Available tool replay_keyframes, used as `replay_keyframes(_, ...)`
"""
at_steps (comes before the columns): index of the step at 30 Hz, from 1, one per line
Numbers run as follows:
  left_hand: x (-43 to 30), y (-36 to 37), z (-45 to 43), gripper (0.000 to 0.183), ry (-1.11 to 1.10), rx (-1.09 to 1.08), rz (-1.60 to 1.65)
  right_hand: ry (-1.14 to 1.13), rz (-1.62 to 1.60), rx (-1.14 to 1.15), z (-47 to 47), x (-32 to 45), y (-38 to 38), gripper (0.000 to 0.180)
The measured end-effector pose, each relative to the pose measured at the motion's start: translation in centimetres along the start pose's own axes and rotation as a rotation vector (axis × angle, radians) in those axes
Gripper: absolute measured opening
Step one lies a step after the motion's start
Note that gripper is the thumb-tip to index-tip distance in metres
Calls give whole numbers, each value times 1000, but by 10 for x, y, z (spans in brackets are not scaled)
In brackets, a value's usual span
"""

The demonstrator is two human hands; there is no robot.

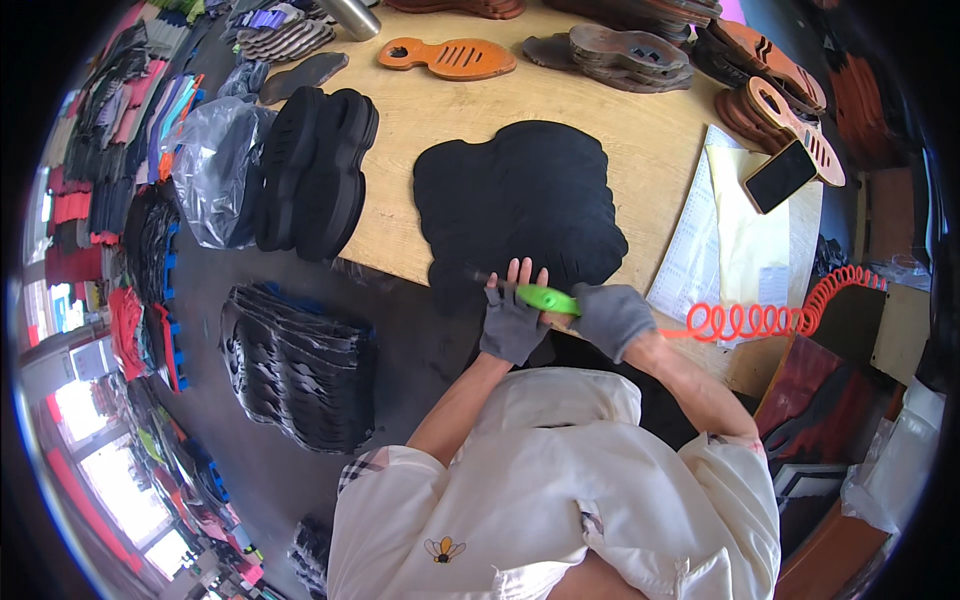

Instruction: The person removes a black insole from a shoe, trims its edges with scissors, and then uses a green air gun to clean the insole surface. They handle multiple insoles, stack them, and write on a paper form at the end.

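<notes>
My right hand, in a grey glove, grips a bright green air blow gun. Its thin dark nozzle points left, passing over the fingers of my left hand. My left hand, in a grey glove with bare fingertips, rests with fingers apart at the near edge of a black foam stack. The stack is made of overlapping rounded cut pieces and overhangs the table's front edge. From my right hand, a red coiled air hose runs off to the right.
Left on the wooden table stand black foam insole-shaped stacks beside a clear plastic bag. Orange templates lie at the back. A phone rests on papers at right. Another black stack stands low at left.
</notes>
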State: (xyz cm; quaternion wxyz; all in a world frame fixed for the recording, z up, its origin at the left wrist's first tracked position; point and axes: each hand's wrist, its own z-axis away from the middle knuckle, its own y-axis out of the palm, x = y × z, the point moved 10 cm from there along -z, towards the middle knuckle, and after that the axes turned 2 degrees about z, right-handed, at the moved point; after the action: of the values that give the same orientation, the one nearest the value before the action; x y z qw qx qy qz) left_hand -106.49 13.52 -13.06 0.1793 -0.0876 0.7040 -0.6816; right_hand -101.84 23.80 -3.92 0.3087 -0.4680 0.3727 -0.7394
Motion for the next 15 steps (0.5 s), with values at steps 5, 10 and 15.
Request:
replay_keyframes(5,-3,-8,1,61,-6,-87,3,193,65,46,-18,-25,-13,50)
replay_keyframes(10,-5,-9,0,61,-17,-103,-4,15,55,255,8,-33,14,47)
replay_keyframes(15,-6,-14,-1,61,7,-153,-14,458,165,-147,51,-145,-58,47)
